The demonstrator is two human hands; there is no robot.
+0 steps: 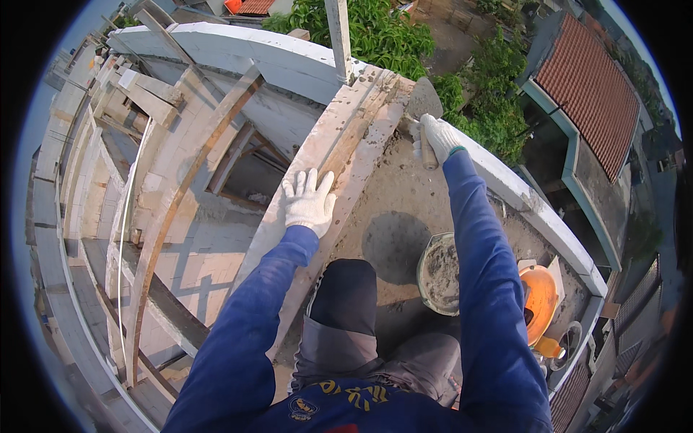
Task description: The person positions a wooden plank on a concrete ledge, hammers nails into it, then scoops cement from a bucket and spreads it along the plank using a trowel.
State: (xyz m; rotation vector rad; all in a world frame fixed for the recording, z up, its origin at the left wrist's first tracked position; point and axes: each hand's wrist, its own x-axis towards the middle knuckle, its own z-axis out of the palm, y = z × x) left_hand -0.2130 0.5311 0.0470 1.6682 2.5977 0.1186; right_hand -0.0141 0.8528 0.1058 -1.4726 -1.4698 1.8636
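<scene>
My gloved left hand [309,198] lies with fingers spread on a pale, mortar-flecked beam [273,245], beside a wooden strip [357,126] along its top. My gloved right hand [439,138], at the far corner of the ledge, is wrapped round the wooden handle of a trowel [424,97], its metal blade raised toward the end of the beam and the low white block wall [538,209]. Below my right hand, a pale bucket [437,274] of grey mortar stands on the rough concrete surface [382,187], partly hidden behind my right forearm.
An orange container [540,299], a yellow bottle [550,348] and a clear container [567,346] sit at lower right. A wooden post [339,40] rises at the far end. Left lies a drop with timber framing [188,159] and an opening [245,173]. Roofs [585,108] and trees lie beyond the wall.
</scene>
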